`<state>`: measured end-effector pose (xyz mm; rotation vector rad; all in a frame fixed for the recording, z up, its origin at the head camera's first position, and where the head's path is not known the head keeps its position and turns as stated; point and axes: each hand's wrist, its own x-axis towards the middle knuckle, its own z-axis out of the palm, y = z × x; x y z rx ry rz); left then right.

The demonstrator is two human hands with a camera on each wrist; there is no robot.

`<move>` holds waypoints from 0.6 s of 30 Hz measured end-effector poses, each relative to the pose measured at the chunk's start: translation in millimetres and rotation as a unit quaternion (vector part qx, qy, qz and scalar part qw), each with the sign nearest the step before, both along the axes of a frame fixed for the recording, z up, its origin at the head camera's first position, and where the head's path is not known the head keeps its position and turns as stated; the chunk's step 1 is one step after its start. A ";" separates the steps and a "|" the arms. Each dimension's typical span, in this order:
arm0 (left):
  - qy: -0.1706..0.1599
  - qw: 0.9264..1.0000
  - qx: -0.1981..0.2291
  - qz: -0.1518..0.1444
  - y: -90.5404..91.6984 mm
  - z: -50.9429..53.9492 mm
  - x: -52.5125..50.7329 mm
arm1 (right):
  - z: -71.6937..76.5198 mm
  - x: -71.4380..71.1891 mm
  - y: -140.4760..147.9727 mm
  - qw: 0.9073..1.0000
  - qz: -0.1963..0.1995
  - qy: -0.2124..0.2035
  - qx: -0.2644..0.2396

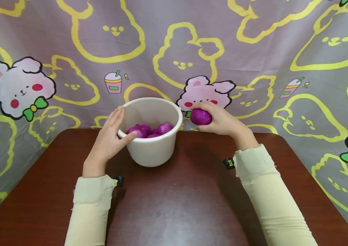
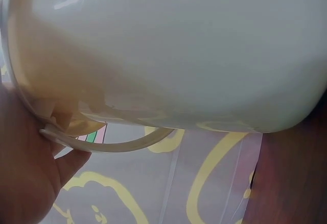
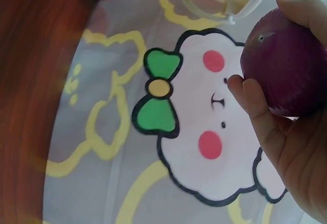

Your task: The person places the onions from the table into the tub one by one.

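A white bucket [image 1: 152,153] stands upright toward the back of the table, with several red onions [image 1: 164,128] lying in it. At its left side my left hand [image 1: 107,138] holds the rim, thumb over the edge and fingers along the outer wall. The bucket's handle [image 2: 127,145] hangs by those fingers in the left wrist view. To the right of the bucket, my right hand [image 1: 224,122] grips another red onion [image 1: 200,117] above the table, apart from the rim. The right wrist view shows that onion [image 3: 283,63] between thumb and fingers.
The brown wooden table [image 1: 174,201] extends in front of the bucket and to both sides. A grey cloth [image 1: 149,75] with cartoon animals hangs close behind the bucket and down both sides of the table.
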<state>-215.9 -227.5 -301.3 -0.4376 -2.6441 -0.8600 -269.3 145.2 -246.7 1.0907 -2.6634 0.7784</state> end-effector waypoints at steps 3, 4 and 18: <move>0.003 1.000 0.000 0.002 -0.6 0.3 -0.6 | 5.2 -0.4 -6.5 1.000 -0.001 0.002 0.001; 0.002 1.000 0.001 0.003 -0.8 0.1 -0.8 | 6.7 -0.5 -8.5 1.000 -0.002 0.002 0.002; 0.005 1.000 0.001 0.004 -0.4 -0.9 -0.3 | 23.4 1.4 -37.6 1.000 0.017 0.000 -0.016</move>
